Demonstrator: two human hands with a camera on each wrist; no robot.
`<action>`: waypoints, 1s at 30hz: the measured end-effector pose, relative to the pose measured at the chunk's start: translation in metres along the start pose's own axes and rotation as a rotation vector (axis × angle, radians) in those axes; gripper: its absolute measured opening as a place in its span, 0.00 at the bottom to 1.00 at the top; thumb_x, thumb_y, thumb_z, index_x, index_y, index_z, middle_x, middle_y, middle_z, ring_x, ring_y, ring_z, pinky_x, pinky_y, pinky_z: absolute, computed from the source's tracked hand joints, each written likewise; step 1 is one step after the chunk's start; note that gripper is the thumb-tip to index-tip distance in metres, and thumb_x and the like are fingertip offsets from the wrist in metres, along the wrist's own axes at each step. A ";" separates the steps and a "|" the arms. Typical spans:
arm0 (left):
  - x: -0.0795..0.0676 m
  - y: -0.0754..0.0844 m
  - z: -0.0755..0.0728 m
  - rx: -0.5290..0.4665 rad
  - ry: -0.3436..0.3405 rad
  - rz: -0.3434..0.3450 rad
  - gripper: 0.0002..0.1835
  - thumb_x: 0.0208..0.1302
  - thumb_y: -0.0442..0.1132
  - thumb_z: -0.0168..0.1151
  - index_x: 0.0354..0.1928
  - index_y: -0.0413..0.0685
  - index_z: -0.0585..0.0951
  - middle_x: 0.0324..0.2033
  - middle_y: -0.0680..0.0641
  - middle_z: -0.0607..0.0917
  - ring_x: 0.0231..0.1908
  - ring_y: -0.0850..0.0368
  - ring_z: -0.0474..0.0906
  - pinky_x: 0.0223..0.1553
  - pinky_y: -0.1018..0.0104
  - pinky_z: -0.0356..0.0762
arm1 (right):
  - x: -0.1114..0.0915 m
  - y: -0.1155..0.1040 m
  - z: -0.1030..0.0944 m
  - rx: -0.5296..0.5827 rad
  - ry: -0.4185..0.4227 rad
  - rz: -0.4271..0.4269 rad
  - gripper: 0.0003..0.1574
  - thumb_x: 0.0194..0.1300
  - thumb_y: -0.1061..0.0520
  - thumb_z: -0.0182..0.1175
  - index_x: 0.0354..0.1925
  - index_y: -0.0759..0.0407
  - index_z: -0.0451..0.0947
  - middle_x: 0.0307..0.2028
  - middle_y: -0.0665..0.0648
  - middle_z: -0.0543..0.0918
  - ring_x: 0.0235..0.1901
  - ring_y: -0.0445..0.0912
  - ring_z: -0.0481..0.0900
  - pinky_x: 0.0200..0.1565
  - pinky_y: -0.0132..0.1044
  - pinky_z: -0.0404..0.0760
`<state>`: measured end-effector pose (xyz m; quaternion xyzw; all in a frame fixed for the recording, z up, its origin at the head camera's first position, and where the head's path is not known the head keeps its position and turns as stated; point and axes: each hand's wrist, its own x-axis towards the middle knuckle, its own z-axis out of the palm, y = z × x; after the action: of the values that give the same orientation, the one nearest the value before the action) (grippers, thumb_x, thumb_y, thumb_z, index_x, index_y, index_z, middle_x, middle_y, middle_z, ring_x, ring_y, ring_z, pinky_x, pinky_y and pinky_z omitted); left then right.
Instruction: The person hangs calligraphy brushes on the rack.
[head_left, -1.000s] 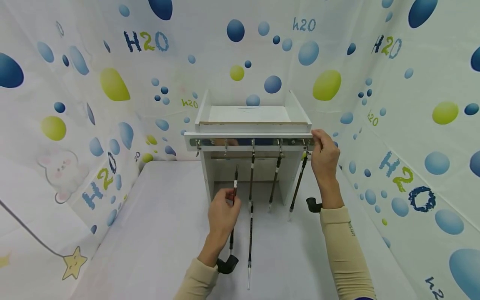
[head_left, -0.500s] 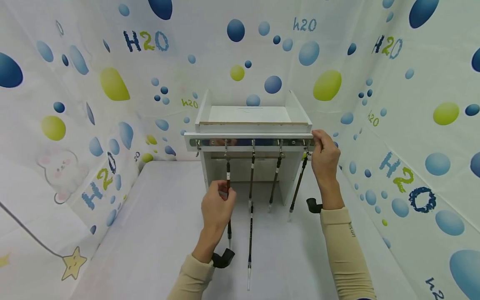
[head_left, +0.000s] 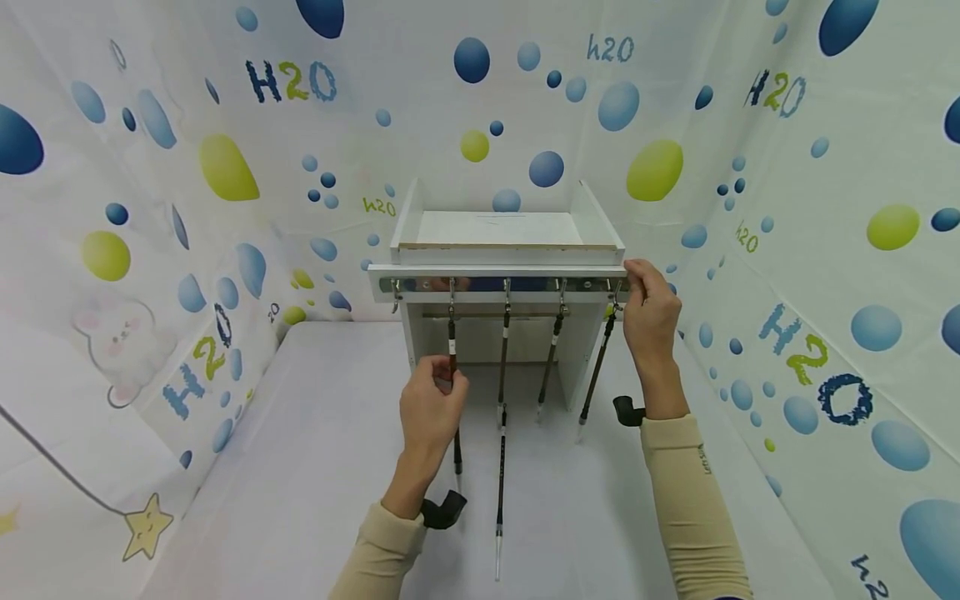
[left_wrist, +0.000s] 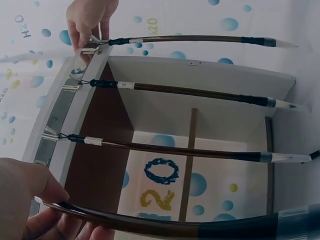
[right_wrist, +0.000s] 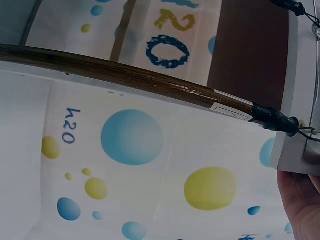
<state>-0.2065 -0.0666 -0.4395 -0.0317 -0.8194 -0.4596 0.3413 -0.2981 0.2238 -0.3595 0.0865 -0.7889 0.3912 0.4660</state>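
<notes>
My left hand (head_left: 435,404) pinches the brown handle of a calligraphy brush (head_left: 452,337), which hangs tip-down under the second hook from the left. Whether its loop sits on that hook cannot be seen; in the left wrist view the thumb and fingers cover the handle's top end. My right hand (head_left: 651,315) holds the right end of the white rack (head_left: 384,273), by its metal hook strip (head_left: 480,285). Three more brushes hang from the other hooks: a middle brush (left_wrist: 200,151), another brush (left_wrist: 200,92) beside it, and the rightmost brush (right_wrist: 150,77) near the right hand.
Another brush (head_left: 502,475) lies on the white tabletop (head_left: 300,467) in front of the rack. The leftmost hook (head_left: 396,292) carries nothing. An open tray (head_left: 495,227) forms the rack's top. A curtain (head_left: 420,92) printed with bubbles surrounds the table.
My left hand has moved left and slightly up with the brush, whose top end has come from below the strip to the second hook. My right hand has stayed in place.
</notes>
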 end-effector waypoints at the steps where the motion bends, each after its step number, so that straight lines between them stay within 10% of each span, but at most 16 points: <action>1: 0.000 0.000 0.000 0.001 0.000 0.000 0.10 0.60 0.34 0.63 0.43 0.39 0.81 0.30 0.44 0.86 0.22 0.57 0.81 0.24 0.70 0.75 | 0.000 0.000 0.000 0.000 0.001 0.000 0.17 0.76 0.62 0.52 0.54 0.67 0.81 0.55 0.62 0.85 0.59 0.54 0.82 0.59 0.45 0.79; 30: 0.014 -0.009 0.008 0.043 -0.027 -0.012 0.11 0.61 0.33 0.62 0.44 0.37 0.81 0.30 0.41 0.86 0.22 0.54 0.81 0.22 0.68 0.73 | 0.000 0.003 0.001 -0.002 0.000 -0.011 0.17 0.76 0.60 0.51 0.54 0.66 0.81 0.54 0.63 0.85 0.59 0.54 0.82 0.59 0.45 0.79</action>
<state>-0.2246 -0.0694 -0.4402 -0.0257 -0.8337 -0.4434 0.3283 -0.3005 0.2249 -0.3615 0.0901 -0.7888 0.3878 0.4682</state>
